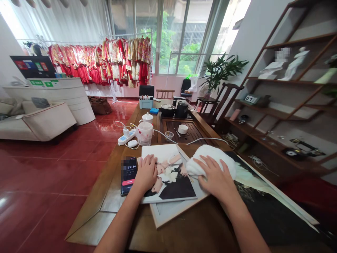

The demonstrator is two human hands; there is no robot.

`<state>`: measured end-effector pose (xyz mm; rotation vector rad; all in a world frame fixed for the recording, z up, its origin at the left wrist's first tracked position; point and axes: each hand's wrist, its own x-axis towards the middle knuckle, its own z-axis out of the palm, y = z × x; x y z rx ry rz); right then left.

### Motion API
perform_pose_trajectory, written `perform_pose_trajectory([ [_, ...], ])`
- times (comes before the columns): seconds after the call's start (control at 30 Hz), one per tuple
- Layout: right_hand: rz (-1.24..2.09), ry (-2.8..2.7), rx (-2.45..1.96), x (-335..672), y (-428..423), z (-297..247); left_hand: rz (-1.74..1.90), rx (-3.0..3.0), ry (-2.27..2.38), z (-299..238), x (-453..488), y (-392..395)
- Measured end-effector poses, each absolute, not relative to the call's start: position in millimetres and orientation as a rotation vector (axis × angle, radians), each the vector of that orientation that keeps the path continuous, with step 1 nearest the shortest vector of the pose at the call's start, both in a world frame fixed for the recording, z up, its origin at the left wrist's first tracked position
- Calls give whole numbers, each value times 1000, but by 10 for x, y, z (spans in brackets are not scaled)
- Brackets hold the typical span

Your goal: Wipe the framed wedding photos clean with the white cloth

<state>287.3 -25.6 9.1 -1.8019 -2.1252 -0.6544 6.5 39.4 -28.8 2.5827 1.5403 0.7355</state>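
Note:
My left hand point(147, 172) lies on the left side of a wedding photo panel point(176, 188), its fingers laid out on the surface. My right hand point(217, 177) rests on a bunched white cloth point(193, 165), fingers spread over it, to the right of the panel. Beneath the photo panel, a second pale framed panel point(163, 214) sticks out askew at the front and right. Beside my left hand is a phone point(129, 188) with a lit timer screen. A large dark photo panel point(252, 196) extends to the right, partly behind my right forearm.
A cup in a crinkled wrap point(144, 133), a power strip point(123, 138) and white cables stand beyond the phone. Behind the panels is a tea tray point(171, 126) with a white bowl point(183, 129). Wooden shelves point(284, 80) rise at right; a sofa point(47, 121) stands at left.

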Motion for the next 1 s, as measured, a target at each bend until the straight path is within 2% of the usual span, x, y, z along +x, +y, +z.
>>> perform_pose_trajectory([
  [0.23, -345, -2172, -1616, 2217, -185, 168, 768, 2508, 1648, -285, 76, 379],
  [0.43, -211, -2055, -1721, 2103, 81, -152, 763, 2436, 1796, -276, 90, 363],
  [0.6, 27, -1972, -1787, 2135, 276, -200, 738, 2372, 1970, -255, 121, 336],
  [0.8, 98, -1926, -1845, 2157, 431, -228, 704, 2279, 2091, -189, 154, 315],
  [1.0, 137, -1894, -1878, 2197, 521, -267, 753, 2265, 2004, -166, 127, 386],
])
